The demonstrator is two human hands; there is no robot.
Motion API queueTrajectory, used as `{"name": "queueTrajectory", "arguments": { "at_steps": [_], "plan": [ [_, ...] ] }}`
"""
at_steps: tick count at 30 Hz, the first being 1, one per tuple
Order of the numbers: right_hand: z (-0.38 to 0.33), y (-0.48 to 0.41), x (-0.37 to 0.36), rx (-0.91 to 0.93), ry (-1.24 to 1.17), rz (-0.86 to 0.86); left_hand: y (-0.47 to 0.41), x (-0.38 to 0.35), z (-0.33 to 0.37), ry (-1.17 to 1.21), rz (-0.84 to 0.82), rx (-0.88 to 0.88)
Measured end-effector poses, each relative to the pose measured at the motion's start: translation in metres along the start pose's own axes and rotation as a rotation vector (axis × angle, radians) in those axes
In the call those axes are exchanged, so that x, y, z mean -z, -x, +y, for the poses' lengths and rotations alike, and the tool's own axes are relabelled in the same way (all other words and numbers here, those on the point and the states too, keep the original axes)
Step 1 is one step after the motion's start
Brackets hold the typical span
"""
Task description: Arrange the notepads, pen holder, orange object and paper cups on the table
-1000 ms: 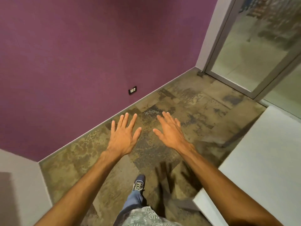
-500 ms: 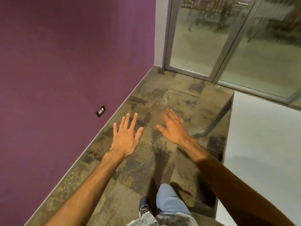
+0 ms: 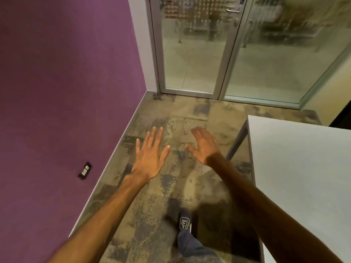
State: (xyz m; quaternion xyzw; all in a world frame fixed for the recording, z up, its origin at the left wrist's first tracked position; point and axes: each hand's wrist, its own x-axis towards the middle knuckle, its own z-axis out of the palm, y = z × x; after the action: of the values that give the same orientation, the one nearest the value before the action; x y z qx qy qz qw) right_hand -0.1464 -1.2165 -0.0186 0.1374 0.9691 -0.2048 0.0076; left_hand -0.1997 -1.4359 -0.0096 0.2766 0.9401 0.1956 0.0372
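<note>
My left hand (image 3: 151, 154) is stretched out in front of me over the carpet, palm down, fingers straight and spread, holding nothing. My right hand (image 3: 205, 146) hovers beside it, fingers straight and slightly blurred, also holding nothing. The white table (image 3: 300, 168) fills the right side of the view; its visible surface is bare. No notepads, pen holder, orange object or paper cups are in view.
A purple wall (image 3: 66, 82) with a low socket (image 3: 84, 170) runs along the left. Glass doors (image 3: 191, 44) close the far end. Patterned carpet (image 3: 171, 186) lies between wall and table. My foot in a dark shoe (image 3: 185, 223) is below; a grey table leg (image 3: 237, 141) slants by my right hand.
The view has swung right: the glass doors now stand straight ahead and the table's corner is closer. Both hands stay out in front, empty, and my foot has stepped forward.
</note>
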Motion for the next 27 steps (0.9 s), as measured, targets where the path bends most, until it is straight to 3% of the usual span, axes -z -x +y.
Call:
{"name": "queueTrajectory", "arguments": {
  "at_steps": [17, 27],
  "plan": [
    [0.107, -0.218, 0.089, -0.11, -0.019, 0.111, -0.307, -0.012, 0.045, -0.103, -0.09, -0.096],
    [0.176, -0.372, 0.12, -0.209, 0.019, 0.165, -0.515, -0.026, 0.051, -0.109, -0.164, -0.287]
  ]
}}
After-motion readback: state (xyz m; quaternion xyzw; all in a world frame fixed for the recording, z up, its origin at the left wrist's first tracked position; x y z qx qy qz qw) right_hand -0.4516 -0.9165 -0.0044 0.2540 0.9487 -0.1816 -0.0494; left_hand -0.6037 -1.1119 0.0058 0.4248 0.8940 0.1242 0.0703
